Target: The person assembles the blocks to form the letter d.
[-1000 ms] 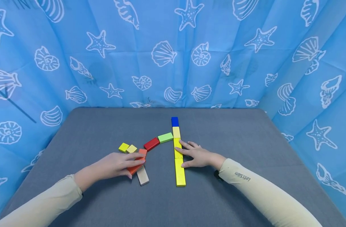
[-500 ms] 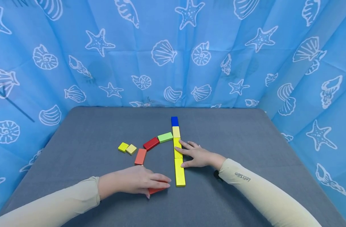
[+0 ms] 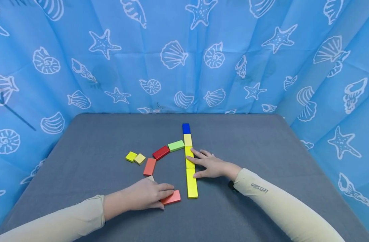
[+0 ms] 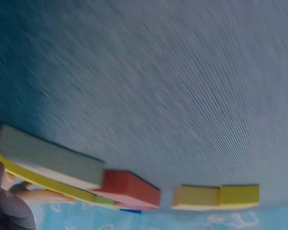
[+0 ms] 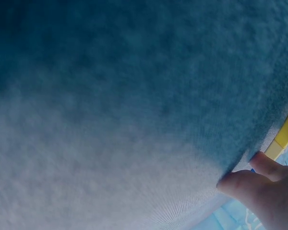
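In the head view my left hand (image 3: 142,195) is low over the left middle of the table. Its thumb and fingers straddle the left end of a coral-red block (image 3: 174,196) lying flat. Beneath this hand a plain wooden block (image 4: 50,155) is mostly hidden in the head view; the left wrist view shows its side. My right hand (image 3: 210,165) spreads its fingers at the right side of a straight row, fingertips on the far long yellow block (image 3: 189,151) and thumb at the near long yellow block (image 3: 192,186). Beyond them the row ends with a pale yellow block (image 3: 188,139) and a blue block (image 3: 186,128).
A curve of blocks runs left from the row: light green (image 3: 176,146), red (image 3: 161,153), then coral (image 3: 149,166). Two small blocks, one yellow (image 3: 131,156) and one pale (image 3: 139,159), lie outside it. The grey table (image 3: 248,134) meets a blue curtain (image 3: 136,70).
My left hand has carried the coral-red block from the left to the near end of the curve, then drawn back slightly left, uncovering its right end. My right hand has stayed in place.
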